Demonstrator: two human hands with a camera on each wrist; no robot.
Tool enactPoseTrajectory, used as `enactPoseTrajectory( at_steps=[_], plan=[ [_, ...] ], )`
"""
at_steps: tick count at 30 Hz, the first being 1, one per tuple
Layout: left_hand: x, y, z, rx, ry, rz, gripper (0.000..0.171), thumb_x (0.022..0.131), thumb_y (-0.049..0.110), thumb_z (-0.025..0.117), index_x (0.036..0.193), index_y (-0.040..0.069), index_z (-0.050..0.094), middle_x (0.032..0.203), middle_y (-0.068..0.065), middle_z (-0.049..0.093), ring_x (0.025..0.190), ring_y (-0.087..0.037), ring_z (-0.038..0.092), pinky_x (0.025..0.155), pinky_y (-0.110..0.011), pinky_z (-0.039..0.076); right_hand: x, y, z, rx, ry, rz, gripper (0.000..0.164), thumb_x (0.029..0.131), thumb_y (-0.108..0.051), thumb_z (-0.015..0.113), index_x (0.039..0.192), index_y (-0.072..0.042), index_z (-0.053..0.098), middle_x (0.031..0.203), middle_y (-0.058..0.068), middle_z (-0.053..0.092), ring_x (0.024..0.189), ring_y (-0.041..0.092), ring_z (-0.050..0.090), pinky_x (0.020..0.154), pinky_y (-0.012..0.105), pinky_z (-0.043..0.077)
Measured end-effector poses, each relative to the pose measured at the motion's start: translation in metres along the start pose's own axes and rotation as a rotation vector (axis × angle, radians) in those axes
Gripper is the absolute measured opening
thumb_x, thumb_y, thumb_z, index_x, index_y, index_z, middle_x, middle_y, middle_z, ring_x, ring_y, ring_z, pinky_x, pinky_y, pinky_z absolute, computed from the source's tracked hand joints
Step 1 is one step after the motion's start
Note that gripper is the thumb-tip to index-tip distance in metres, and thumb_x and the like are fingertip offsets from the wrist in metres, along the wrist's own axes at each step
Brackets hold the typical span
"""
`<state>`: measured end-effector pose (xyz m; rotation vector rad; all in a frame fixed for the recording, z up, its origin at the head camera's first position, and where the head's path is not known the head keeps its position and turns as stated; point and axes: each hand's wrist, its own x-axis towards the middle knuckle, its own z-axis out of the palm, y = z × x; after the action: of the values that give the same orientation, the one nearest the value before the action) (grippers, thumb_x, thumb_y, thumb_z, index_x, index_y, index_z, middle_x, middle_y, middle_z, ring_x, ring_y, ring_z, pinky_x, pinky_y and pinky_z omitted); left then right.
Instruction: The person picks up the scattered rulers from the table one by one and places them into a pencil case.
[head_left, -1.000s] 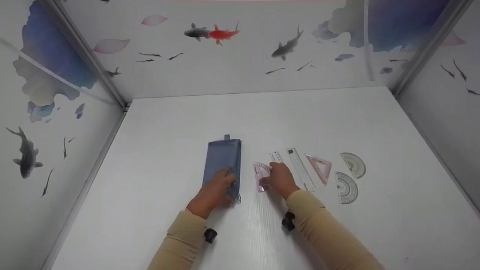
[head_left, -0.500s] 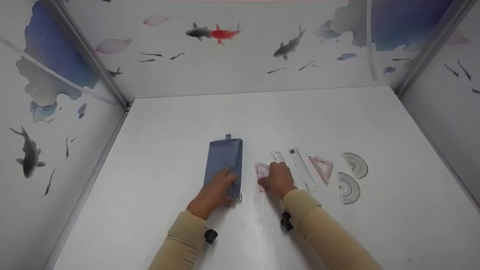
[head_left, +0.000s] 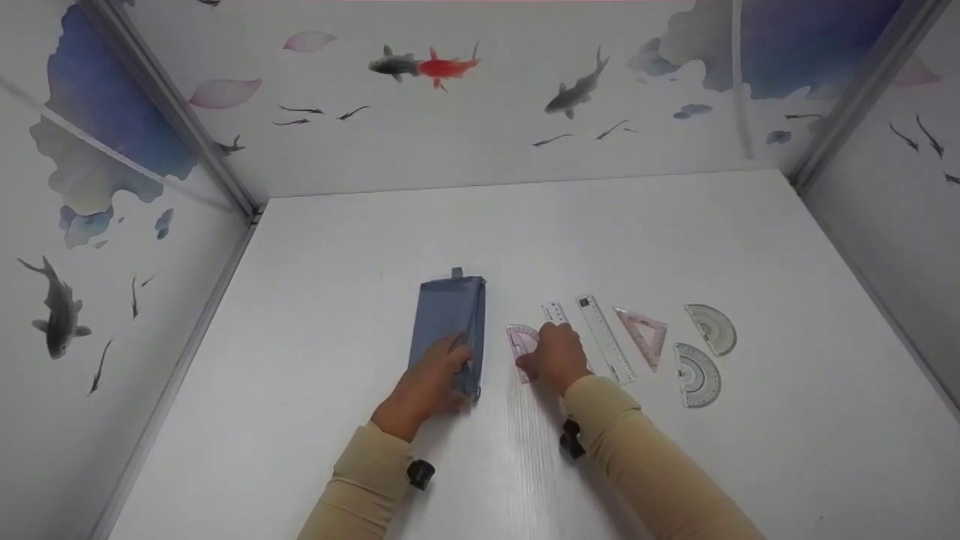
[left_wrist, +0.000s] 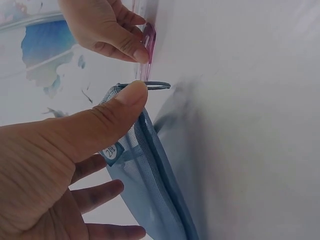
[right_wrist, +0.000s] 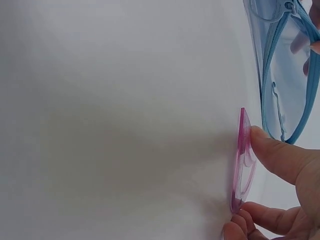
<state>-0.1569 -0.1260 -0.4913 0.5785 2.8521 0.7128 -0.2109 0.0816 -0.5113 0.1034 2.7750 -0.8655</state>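
A blue mesh zip pouch [head_left: 448, 311] lies left of the table's middle. My left hand [head_left: 431, 382] grips its near part, the thumb [left_wrist: 132, 95] on the edge by the zip ring [left_wrist: 150, 85]. Other fingers of that hand spread loosely. In the right wrist view the zipped mouth [right_wrist: 275, 60] gapes. To the right, my right hand [head_left: 556, 358] pinches a pink protractor [head_left: 519, 341] between thumb [right_wrist: 272, 150] and fingers, low at the table. A clear ruler [head_left: 553, 311] is partly hidden behind this hand.
Right of my right hand lie another clear ruler [head_left: 606, 341], a pink set square [head_left: 643, 337] and two clear protractors [head_left: 712, 330]. The white table [head_left: 315, 300] is bounded by printed panels [head_left: 495, 127] at the back and sides.
The pink protractor has shifted slightly left in my right hand's pinch. The pouch's mouth looks a little wider. Both hands otherwise stay nearly in place.
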Motion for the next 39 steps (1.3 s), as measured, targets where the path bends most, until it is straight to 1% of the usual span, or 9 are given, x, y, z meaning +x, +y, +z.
enactPoseTrajectory(
  at_steps=[3, 9, 15, 21, 24, 29, 32, 35, 39],
  plan=[
    [-0.0004, 0.0, -0.0003, 0.008, 0.01, 0.014, 0.057, 0.071, 0.006, 0.084, 0.12, 0.012, 0.054, 0.148, -0.021, 0.037, 0.133, -0.04, 0.039, 0.1, -0.052, 0.043, 0.0008, -0.0001, -0.0003, -0.007, -0.002, -0.001, 0.045, 0.076, -0.024, 0.081, 0.104, 0.007, 0.062, 0.09, 0.013, 0.056, 0.081, 0.025, 0.051, 0.076, 0.04, 0.047],
    [-0.001, 0.0002, -0.0013, 0.024, 0.009, 0.005, 0.055, 0.073, 0.009, 0.083, 0.119, 0.012, 0.053, 0.149, -0.02, 0.036, 0.134, -0.04, 0.038, 0.097, -0.05, 0.045, 0.0028, 0.0005, 0.0004, -0.011, -0.005, 0.0, 0.049, 0.074, -0.022, 0.082, 0.106, 0.009, 0.062, 0.093, 0.016, 0.057, 0.081, 0.027, 0.053, 0.078, 0.041, 0.048],
    [-0.0017, -0.0025, -0.0008, 0.014, 0.014, 0.008, 0.056, 0.073, 0.011, 0.084, 0.12, 0.012, 0.054, 0.149, -0.02, 0.036, 0.135, -0.039, 0.038, 0.1, -0.05, 0.043, 0.0048, 0.0013, 0.0023, -0.001, -0.01, 0.018, 0.051, 0.073, -0.022, 0.083, 0.108, 0.009, 0.062, 0.096, 0.016, 0.056, 0.084, 0.027, 0.052, 0.083, 0.042, 0.048],
    [-0.0018, -0.0036, 0.0003, 0.015, 0.017, 0.022, 0.055, 0.072, 0.011, 0.084, 0.119, 0.011, 0.054, 0.15, -0.02, 0.035, 0.136, -0.038, 0.037, 0.1, -0.05, 0.043, 0.0067, 0.0041, 0.0045, 0.056, -0.016, 0.033, 0.049, 0.073, -0.019, 0.083, 0.109, 0.007, 0.06, 0.099, 0.015, 0.055, 0.086, 0.026, 0.052, 0.083, 0.04, 0.047],
    [-0.0019, -0.0032, -0.0002, 0.01, 0.018, 0.027, 0.057, 0.073, 0.01, 0.084, 0.121, 0.011, 0.054, 0.15, -0.02, 0.035, 0.136, -0.038, 0.036, 0.101, -0.051, 0.042, 0.006, 0.0042, 0.0049, 0.092, -0.018, 0.031, 0.051, 0.074, -0.016, 0.083, 0.113, 0.007, 0.058, 0.104, 0.016, 0.056, 0.09, 0.027, 0.053, 0.088, 0.041, 0.047],
    [-0.0022, -0.0049, 0.0008, 0.001, 0.022, 0.03, 0.058, 0.072, 0.01, 0.084, 0.122, 0.012, 0.054, 0.149, -0.021, 0.035, 0.136, -0.04, 0.037, 0.099, -0.051, 0.043, 0.0045, 0.0045, 0.0066, 0.115, 0.0, -0.001, 0.054, 0.076, -0.01, 0.08, 0.12, 0.009, 0.054, 0.113, 0.02, 0.056, 0.103, 0.031, 0.055, 0.098, 0.044, 0.044],
    [-0.0018, -0.0052, 0.0012, -0.005, 0.026, 0.033, 0.056, 0.072, 0.009, 0.084, 0.12, 0.011, 0.055, 0.149, -0.021, 0.035, 0.135, -0.041, 0.037, 0.099, -0.052, 0.044, 0.0032, 0.0046, 0.0062, 0.12, 0.006, -0.026, 0.054, 0.078, -0.008, 0.079, 0.121, 0.01, 0.053, 0.116, 0.022, 0.056, 0.108, 0.033, 0.056, 0.099, 0.045, 0.044],
    [-0.0011, -0.0053, 0.002, -0.004, 0.033, 0.044, 0.052, 0.071, 0.009, 0.084, 0.114, 0.011, 0.055, 0.149, -0.021, 0.037, 0.135, -0.041, 0.038, 0.099, -0.051, 0.044, 0.0024, 0.005, 0.0061, 0.134, 0.001, -0.026, 0.055, 0.078, -0.007, 0.078, 0.123, 0.01, 0.052, 0.121, 0.023, 0.055, 0.111, 0.034, 0.056, 0.099, 0.044, 0.044],
    [-0.0003, -0.0054, 0.0026, 0.002, 0.038, 0.052, 0.049, 0.07, 0.01, 0.085, 0.108, 0.011, 0.055, 0.148, -0.021, 0.039, 0.134, -0.04, 0.039, 0.1, -0.05, 0.043, 0.0023, 0.0065, 0.0059, 0.145, 0.001, -0.033, 0.051, 0.08, -0.006, 0.075, 0.123, 0.009, 0.052, 0.123, 0.023, 0.056, 0.114, 0.034, 0.056, 0.099, 0.044, 0.044]
  ],
)
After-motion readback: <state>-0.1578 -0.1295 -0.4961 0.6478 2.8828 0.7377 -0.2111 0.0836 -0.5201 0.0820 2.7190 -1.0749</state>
